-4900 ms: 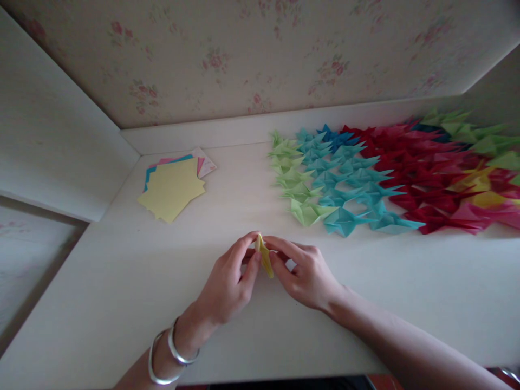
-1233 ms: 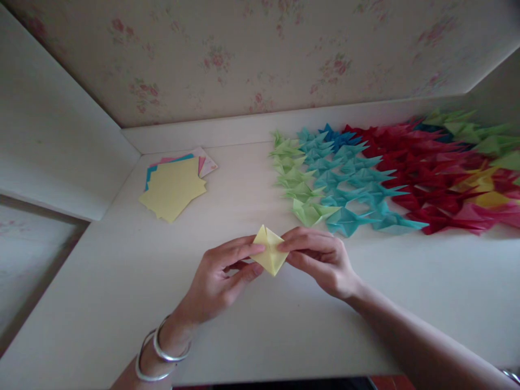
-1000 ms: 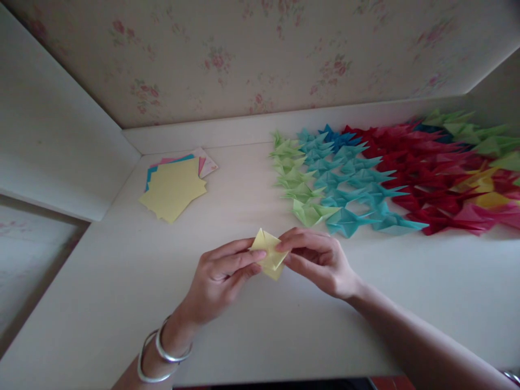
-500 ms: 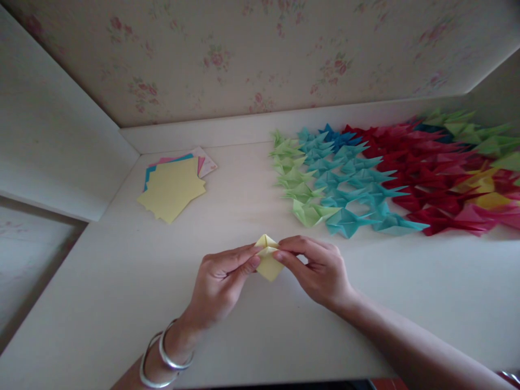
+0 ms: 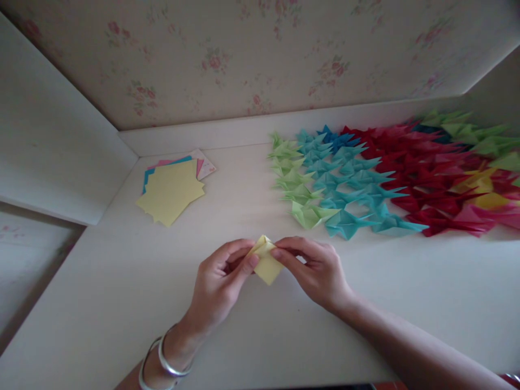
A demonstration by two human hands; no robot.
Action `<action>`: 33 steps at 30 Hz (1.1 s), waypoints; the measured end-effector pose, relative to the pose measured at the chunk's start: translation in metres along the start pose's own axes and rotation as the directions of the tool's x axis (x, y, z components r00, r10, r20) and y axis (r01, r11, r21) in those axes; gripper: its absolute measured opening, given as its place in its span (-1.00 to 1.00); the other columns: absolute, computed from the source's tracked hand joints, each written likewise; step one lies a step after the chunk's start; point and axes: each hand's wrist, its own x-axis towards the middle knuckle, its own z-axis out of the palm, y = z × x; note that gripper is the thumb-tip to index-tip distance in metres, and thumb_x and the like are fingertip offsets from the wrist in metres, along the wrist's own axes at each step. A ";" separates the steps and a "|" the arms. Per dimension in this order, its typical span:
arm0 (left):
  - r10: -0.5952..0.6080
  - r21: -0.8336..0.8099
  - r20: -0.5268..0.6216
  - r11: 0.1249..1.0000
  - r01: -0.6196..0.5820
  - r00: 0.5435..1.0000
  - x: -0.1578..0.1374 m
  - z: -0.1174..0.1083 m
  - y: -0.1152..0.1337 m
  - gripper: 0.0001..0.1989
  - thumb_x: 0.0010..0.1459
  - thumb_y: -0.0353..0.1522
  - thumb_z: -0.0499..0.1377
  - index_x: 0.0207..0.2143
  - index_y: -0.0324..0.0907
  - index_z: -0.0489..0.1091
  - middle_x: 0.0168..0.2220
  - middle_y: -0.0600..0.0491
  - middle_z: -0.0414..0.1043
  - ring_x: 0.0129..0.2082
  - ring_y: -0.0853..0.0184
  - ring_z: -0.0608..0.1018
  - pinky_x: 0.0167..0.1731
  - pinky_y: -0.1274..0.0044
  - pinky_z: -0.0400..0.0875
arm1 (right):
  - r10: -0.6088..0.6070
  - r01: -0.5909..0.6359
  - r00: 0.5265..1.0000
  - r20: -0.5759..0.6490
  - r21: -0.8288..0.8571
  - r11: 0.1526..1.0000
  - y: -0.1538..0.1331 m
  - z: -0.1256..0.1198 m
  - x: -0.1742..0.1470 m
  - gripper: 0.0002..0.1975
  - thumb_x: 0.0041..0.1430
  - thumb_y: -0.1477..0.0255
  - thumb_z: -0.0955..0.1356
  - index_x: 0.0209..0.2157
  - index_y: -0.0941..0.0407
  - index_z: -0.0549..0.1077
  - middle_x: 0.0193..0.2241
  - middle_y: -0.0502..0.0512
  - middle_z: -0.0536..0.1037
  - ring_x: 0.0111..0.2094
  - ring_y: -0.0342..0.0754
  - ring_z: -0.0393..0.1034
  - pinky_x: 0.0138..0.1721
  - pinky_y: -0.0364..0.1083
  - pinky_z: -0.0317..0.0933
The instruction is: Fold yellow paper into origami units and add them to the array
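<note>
- Head view: folded yellow paper (image 5: 268, 268) is sitting between both hands, over the near-middle part of the bench (image 5: 244, 341); can't tell if it's touching the surface.
- Paper is showing as a small, pale yellow diamond, one tip pointing at the person, the other pointing away.
- Lower half is looking flat and smooth, with straight edges running to a clean point.
- Upper half is showing layers: folded edges are overlapping near the far tip, with a shaded gap opening between them. Finer creases are blurring out.
- Left hand (image 5: 219, 279) is pinching the left corner, thumb lying on the near face, other fingers curling behind.
- Right hand (image 5: 319, 271) is pinching the right corner, thumb and index nearly closed on it.
- Silver bangles (image 5: 170, 363) are hanging on the left wrist.
- Paper sheets (image 5: 173, 189), yellow on top, are lying fanned out at far left, well apart from the hands.
- Green folded pieces (image 5: 311, 214) and teal folded pieces (image 5: 347, 223) are standing in rows beyond the right hand; red ones are crowding further right.
</note>
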 end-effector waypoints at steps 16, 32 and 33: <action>0.069 0.156 -0.127 0.987 -0.049 0.989 -0.003 0.000 0.005 -0.91 0.15 -0.35 0.30 -0.37 -0.19 0.50 -0.33 0.05 0.67 -0.38 0.34 0.66 -0.31 0.58 0.60 | 0.191 -0.195 0.981 0.043 0.153 0.969 0.000 0.002 -0.001 -0.90 0.13 0.38 0.46 -0.40 0.11 0.60 -0.52 0.03 0.64 -0.55 -0.12 0.50 -0.54 -0.21 0.36; 0.055 0.408 0.077 0.909 -0.082 0.995 -0.002 0.000 0.004 -0.71 0.29 -0.32 0.16 0.03 -0.09 0.50 0.00 0.00 0.58 -0.11 0.25 0.63 -0.14 0.55 0.54 | 0.301 -0.297 0.954 -0.016 0.123 0.947 0.006 0.005 0.000 -0.87 0.08 0.33 0.48 -0.38 0.11 0.57 -0.48 0.06 0.64 -0.49 -0.07 0.55 -0.46 -0.17 0.46; 0.052 0.420 0.082 0.904 -0.082 0.995 -0.002 0.000 0.005 -0.71 0.29 -0.32 0.16 0.03 -0.08 0.50 0.01 0.01 0.57 -0.10 0.24 0.63 -0.15 0.56 0.54 | 0.290 -0.286 0.957 -0.020 0.109 0.952 0.005 0.005 0.001 -0.88 0.08 0.34 0.48 -0.39 0.11 0.57 -0.49 0.05 0.64 -0.50 -0.07 0.55 -0.46 -0.18 0.45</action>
